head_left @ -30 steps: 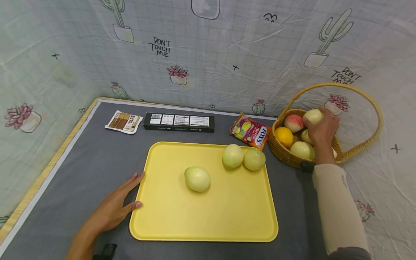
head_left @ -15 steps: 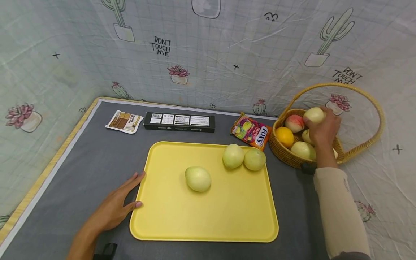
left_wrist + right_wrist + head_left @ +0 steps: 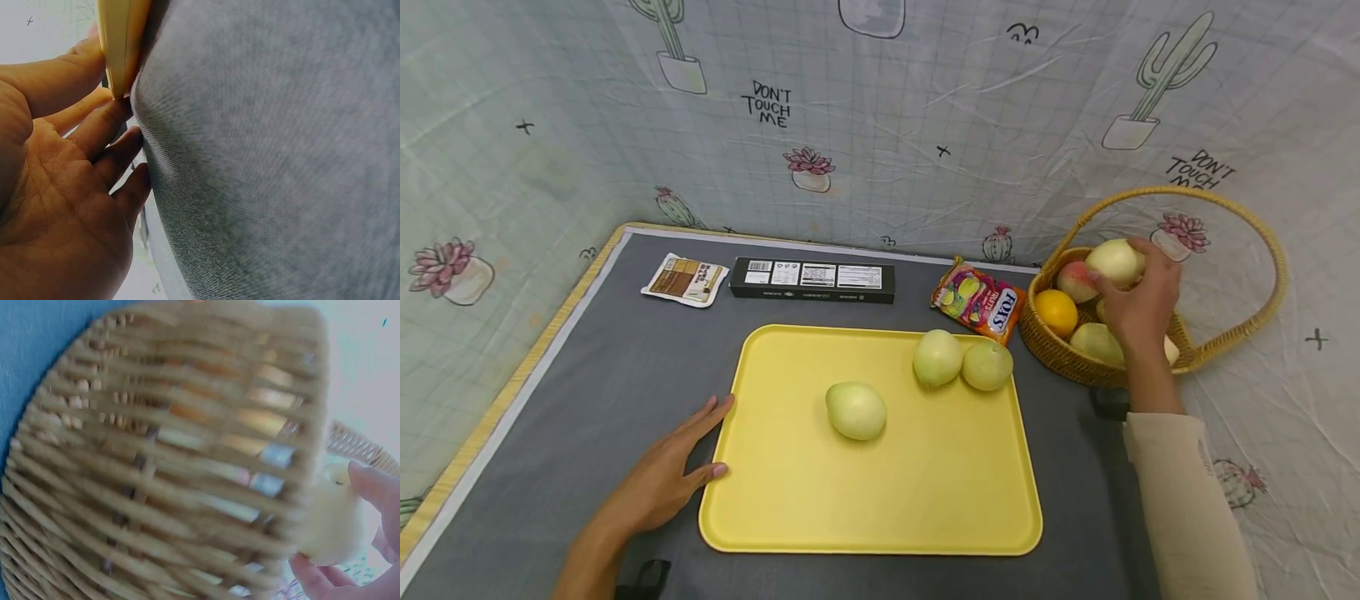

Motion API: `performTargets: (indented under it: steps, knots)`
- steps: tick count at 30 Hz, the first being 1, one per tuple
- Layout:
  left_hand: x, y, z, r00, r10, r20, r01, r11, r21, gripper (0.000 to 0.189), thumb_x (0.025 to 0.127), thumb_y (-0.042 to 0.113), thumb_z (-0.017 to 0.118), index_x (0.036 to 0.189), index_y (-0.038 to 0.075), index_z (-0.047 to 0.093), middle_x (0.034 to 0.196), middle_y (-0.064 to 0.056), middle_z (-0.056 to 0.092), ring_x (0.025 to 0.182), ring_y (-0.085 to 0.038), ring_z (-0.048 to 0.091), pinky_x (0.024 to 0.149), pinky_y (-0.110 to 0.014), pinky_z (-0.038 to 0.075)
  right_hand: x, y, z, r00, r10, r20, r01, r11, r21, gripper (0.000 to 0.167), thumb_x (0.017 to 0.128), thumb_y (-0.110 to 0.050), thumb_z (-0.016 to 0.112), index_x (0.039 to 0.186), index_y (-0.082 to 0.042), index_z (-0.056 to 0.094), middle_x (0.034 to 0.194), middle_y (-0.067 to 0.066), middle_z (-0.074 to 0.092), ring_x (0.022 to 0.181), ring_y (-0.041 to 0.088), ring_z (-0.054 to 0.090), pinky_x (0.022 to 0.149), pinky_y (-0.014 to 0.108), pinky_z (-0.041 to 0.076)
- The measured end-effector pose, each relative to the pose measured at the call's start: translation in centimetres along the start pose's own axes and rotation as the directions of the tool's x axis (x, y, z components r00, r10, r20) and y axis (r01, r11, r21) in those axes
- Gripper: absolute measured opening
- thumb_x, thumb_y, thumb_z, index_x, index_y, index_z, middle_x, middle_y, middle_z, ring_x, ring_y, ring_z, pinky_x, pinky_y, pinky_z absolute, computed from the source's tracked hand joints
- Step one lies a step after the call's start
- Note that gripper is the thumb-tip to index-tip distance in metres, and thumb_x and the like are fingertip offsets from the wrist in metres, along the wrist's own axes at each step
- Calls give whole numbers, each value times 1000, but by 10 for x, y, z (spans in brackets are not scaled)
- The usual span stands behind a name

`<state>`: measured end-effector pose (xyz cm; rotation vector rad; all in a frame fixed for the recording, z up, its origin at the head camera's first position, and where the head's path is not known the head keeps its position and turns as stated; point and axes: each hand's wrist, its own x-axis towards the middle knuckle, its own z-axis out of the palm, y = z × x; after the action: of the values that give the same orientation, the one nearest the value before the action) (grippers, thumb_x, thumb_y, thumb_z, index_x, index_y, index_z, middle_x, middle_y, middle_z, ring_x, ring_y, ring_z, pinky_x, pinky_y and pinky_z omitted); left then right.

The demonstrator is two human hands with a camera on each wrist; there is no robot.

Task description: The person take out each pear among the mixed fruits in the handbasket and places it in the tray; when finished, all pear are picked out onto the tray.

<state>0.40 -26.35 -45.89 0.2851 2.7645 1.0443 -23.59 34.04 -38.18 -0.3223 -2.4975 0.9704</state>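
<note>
In the head view my right hand [image 3: 1142, 292] grips a pale green, pear-like fruit [image 3: 1114, 262] at the wicker basket [image 3: 1052, 358]. The right wrist view shows thumb and fingers around this fruit [image 3: 334, 515], just beyond the basket's wall [image 3: 169, 462]. A peach [image 3: 1077, 282], an orange [image 3: 1057, 314] and pale green fruit [image 3: 1096, 343] lie in the basket, partly behind the hand. My left hand [image 3: 658, 479] touches the left edge of the yellow tray [image 3: 880, 517] with fingers extended. Its thumb and fingers meet the tray's rim [image 3: 119, 50] in the left wrist view.
Three pale green fruits lie on the tray: one near the middle [image 3: 856, 411], and a pair [image 3: 937, 358] at the back right. Behind it are a brown-white pouch [image 3: 686, 280], a black box [image 3: 812, 281] and a FOX'S candy bag [image 3: 977, 301]. The basket's tall handle [image 3: 1255, 221] arches rightward.
My right hand has raised the pale green fruit slightly and brought it a little left, over the peach. The left hand still rests at the tray's edge.
</note>
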Motion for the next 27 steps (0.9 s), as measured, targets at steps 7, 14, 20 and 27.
performTargets:
  steps: [7,14,20,27]
  knots:
    - [1,-1,0,1000,-5,1,5,1000,8,96,90,19,84,170,22,30,173,-24,31,154,-55,35,111,-74,36,-24,-22,-1,995,-98,3,98,995,25,71,95,-31,82,159,-27,52,154,20,47,129,32,48,99,41,45]
    - [0,0,1,1000,-1,-14,1,1000,21,95,90,22,84,169,21,32,172,-24,33,153,-54,37,109,-74,38,-47,-40,-5,980,-199,13,199,979,42,69,93,-21,85,156,-24,56,151,20,50,133,31,51,105,43,57]
    - [1,0,2,1000,-2,-14,2,1000,29,94,90,24,84,169,22,33,171,-24,34,152,-54,38,109,-73,39,-67,-52,-15,969,-234,75,231,972,51,70,91,-19,87,154,-28,57,146,18,53,123,21,51,104,43,59]
    - [0,-1,2,1000,15,-25,-15,999,36,95,90,24,84,169,22,33,171,-24,35,152,-54,39,107,-71,39,-91,-57,-27,937,-309,163,289,948,133,76,87,-12,90,154,-29,58,145,11,53,121,5,49,96,11,53]
